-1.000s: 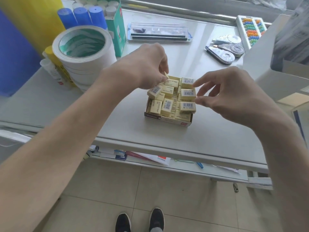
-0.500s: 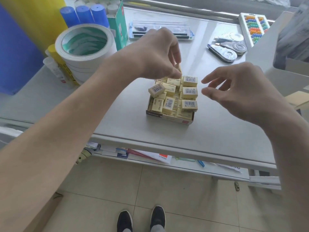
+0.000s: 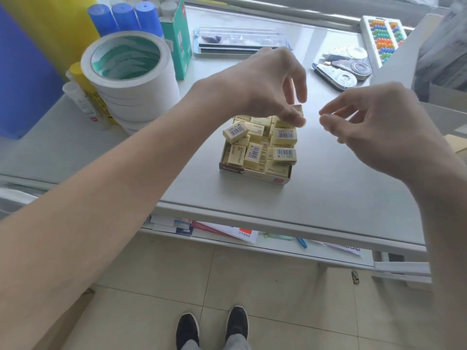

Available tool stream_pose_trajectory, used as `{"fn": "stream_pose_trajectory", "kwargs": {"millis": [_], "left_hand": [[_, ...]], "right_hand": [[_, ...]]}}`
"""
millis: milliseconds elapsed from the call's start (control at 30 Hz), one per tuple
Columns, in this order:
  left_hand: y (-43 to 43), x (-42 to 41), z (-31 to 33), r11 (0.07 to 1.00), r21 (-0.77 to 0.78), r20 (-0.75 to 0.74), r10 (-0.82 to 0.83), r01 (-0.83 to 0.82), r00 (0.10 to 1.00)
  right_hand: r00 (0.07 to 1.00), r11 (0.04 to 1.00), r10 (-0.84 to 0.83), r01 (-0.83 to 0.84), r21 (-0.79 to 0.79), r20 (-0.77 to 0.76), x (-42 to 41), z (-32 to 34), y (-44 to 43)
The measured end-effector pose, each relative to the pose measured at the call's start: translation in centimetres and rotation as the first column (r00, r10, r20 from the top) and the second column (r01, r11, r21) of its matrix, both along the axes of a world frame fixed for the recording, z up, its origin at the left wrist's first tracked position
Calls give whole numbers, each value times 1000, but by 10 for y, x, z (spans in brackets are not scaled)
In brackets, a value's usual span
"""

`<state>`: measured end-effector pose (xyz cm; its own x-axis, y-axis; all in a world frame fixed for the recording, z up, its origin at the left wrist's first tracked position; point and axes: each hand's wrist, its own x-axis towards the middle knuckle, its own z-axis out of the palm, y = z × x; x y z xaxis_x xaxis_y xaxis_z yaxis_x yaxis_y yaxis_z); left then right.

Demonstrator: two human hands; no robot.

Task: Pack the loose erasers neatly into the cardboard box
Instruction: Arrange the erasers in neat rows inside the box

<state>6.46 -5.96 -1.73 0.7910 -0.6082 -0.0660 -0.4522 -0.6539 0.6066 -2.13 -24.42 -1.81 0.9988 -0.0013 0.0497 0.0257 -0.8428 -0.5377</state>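
Erasers: many small yellow erasers (image 3: 284, 136) with barcode labels sit piled in the cardboard box (image 3: 255, 173). Some lie flat and some lean.
Tilted eraser: 1 eraser (image 3: 235, 132) sits crooked on top at the far left corner of the pile and sticks out past the box edge.
Cardboard box: it is low and open, with a dark strip and a red strip on its near side. It rests on the grey surface (image 3: 328, 193), near the middle.
Left hand: the left hand (image 3: 271, 83) hangs over the far right corner of the box. Its thumb and fingers pinch 1 eraser (image 3: 298, 109), held up above the pile.
Right hand: the right hand (image 3: 374, 125) floats just to the right of the box, near the left hand but not touching it. Its thumb and first finger are curled close together, and I cannot tell if they hold anything.
Tape rolls: a stack of big white tape rolls (image 3: 131, 79) stands at the far left of the surface.
Blue tubes: 3 blue tubes (image 3: 123, 17) stand behind the tape.
Correction tapes: a few round correction tapes (image 3: 341, 72) lie at the far right.
Shoes: 2 black shoes (image 3: 212, 327) stand on the tiled floor below.
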Motion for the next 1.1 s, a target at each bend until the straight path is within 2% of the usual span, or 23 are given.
{"fn": "stream_pose_trajectory", "kwargs": {"millis": [200,300,400,633,1100], "left_hand": [[30,3,-1,998,-19,48,66,-65,997],[37,5,-8,993,63,49,100,-103,994],[34,4,-11,980,162,51,109,-116,993],[30,7,-11,958,231,39,165,-170,985],[41,-4,-9,953,216,30,209,-211,977]], "right_hand": [[997,1000,-21,21,2,74,3,6,8],[994,1000,15,-15,2,105,10,11,20],[988,992,119,-113,-61,100,24,13,34],[956,944,278,-290,-156,-93,53,6,54],[920,926,233,-309,-217,-315,67,6,68]]}}
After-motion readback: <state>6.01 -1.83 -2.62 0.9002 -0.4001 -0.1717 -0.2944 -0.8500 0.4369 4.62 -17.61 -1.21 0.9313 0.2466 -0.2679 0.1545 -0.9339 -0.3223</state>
